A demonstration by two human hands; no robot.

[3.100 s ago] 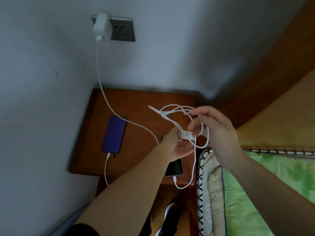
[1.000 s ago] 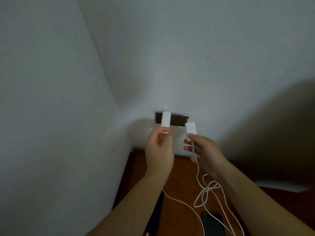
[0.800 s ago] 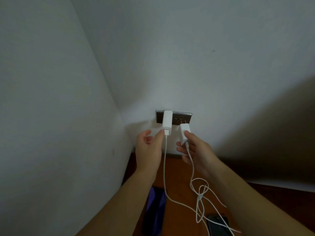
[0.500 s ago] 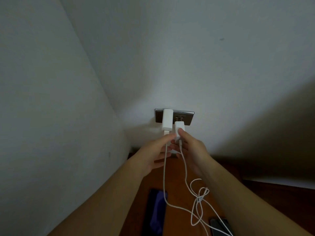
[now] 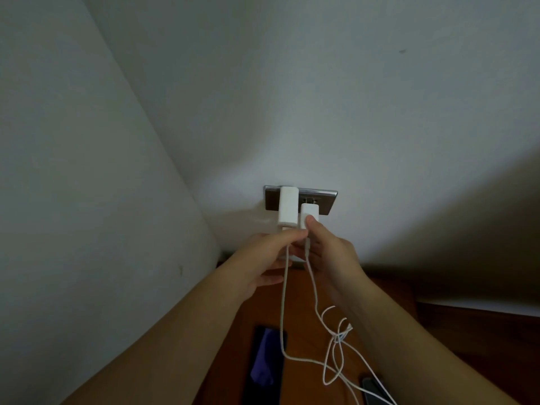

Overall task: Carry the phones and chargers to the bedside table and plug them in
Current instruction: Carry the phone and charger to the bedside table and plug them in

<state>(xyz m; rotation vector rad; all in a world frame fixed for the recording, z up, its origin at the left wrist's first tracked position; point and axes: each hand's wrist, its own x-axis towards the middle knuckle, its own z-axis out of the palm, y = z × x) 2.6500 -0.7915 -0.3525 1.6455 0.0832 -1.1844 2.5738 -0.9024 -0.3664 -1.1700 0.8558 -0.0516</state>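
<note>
A grey wall socket (image 5: 325,202) holds a tall white charger (image 5: 288,208) in its left outlet. Right beside it, a smaller white charger (image 5: 310,215) sits with its prongs at the right outlet. My right hand (image 5: 330,255) grips this smaller charger, thumb on its front. My left hand (image 5: 267,258) is just below the tall charger, fingertips at its lower end and cable. Two white cables (image 5: 336,346) hang down to the wooden bedside table (image 5: 304,323). A purple phone (image 5: 267,365) lies on the table; a dark phone (image 5: 375,390) shows at the bottom edge.
White walls meet in a corner to the left of the socket. A dark wooden headboard (image 5: 467,331) runs along the right behind the table. The second cable forms a loose tangle above the table's middle.
The view swung up from the table to the socket. My right hand lifted the smaller charger up and pressed it against the right outlet. My left hand moved under the tall charger.
</note>
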